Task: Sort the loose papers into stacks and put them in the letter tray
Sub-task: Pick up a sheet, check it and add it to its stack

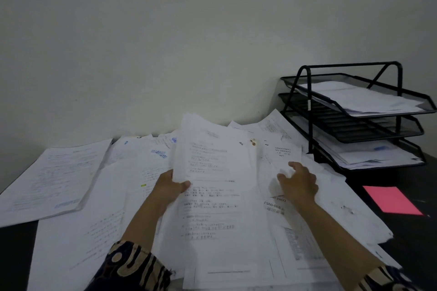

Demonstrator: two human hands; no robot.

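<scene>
The left hand (170, 186) grips a sheaf of papers (212, 172) by its left edge, thumb on top. The right hand (298, 183), just right of it, curls its fingers on a smaller sheet (280, 160). The letter tray (354, 113) stands beyond the right hand on the dark surface (416, 231).

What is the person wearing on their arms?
Both arms have sleeves pushed up near the elbows. The left sleeve is dark, nearly black, with curvy tan and cream swirls, like batik. The right sleeve shows the same dark pattern at the picture's bottom edge. The forearms and hands are bare, with no watch or rings visible.
</scene>
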